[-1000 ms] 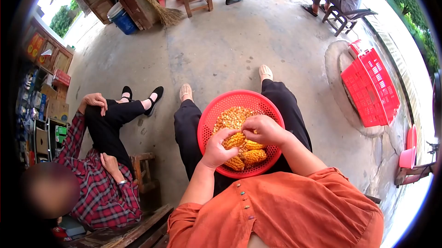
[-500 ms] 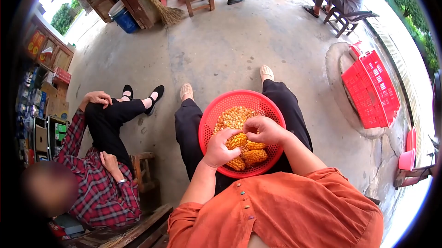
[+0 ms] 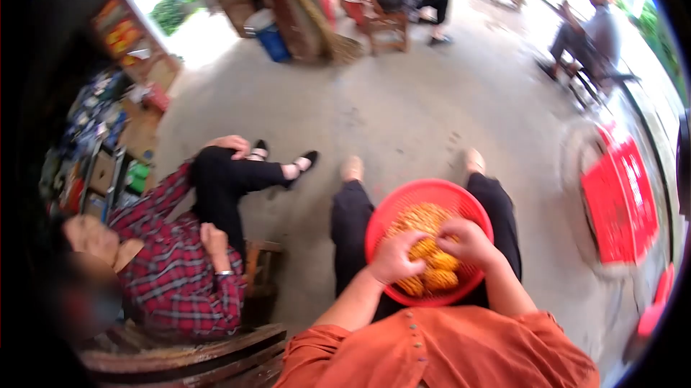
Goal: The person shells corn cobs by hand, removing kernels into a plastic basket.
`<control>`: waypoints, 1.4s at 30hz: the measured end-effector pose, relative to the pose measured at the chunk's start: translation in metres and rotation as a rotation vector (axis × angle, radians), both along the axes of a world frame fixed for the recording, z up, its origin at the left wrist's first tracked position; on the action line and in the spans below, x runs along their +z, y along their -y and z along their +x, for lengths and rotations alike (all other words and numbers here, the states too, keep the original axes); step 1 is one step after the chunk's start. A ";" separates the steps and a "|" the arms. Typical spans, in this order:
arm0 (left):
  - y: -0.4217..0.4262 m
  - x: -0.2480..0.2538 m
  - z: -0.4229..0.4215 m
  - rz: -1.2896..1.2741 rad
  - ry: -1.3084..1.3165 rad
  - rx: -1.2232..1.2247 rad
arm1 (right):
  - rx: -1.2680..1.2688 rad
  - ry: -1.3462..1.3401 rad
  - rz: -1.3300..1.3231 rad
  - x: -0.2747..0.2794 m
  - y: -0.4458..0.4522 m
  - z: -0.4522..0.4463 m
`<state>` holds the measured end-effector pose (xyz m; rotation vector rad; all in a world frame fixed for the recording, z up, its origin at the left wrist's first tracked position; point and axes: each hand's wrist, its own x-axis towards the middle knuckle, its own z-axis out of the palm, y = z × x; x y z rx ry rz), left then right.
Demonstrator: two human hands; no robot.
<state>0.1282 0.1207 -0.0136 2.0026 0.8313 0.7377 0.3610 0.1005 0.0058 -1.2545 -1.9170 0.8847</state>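
A red perforated basket point(image 3: 478, 208) rests on my lap between my knees. Loose yellow kernels point(image 3: 426, 217) lie in its far part, and several corn cobs point(image 3: 440, 278) lie nearer to me. My left hand point(image 3: 396, 257) is curled round a corn cob point(image 3: 423, 247) over the left side of the basket. Just right of that cob is my right hand point(image 3: 464, 242), its fingers bent together over the cobs; blur hides whether anything is between them.
At my left sits a person in a plaid shirt point(image 3: 173, 265). A red crate point(image 3: 620, 197) stands on the floor at the right. Farther off are a broom point(image 3: 317, 17), a blue bucket point(image 3: 272, 42), a wooden chair point(image 3: 389, 26) and other seated people.
The view has swung left, so the basket and hands appear farther right and lower. The seated person at the far right has raised an arm. My left hand still holds the cob.
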 end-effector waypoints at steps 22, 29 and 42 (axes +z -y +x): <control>0.001 0.004 0.000 -0.040 -0.093 -0.105 | 0.087 0.025 -0.350 0.014 0.005 0.005; 0.001 0.003 0.002 -0.016 -0.199 -0.150 | 0.136 0.204 -0.110 -0.001 0.006 -0.001; 0.005 0.010 0.002 -0.093 -0.175 -0.081 | 0.168 0.094 -0.314 0.004 0.006 0.007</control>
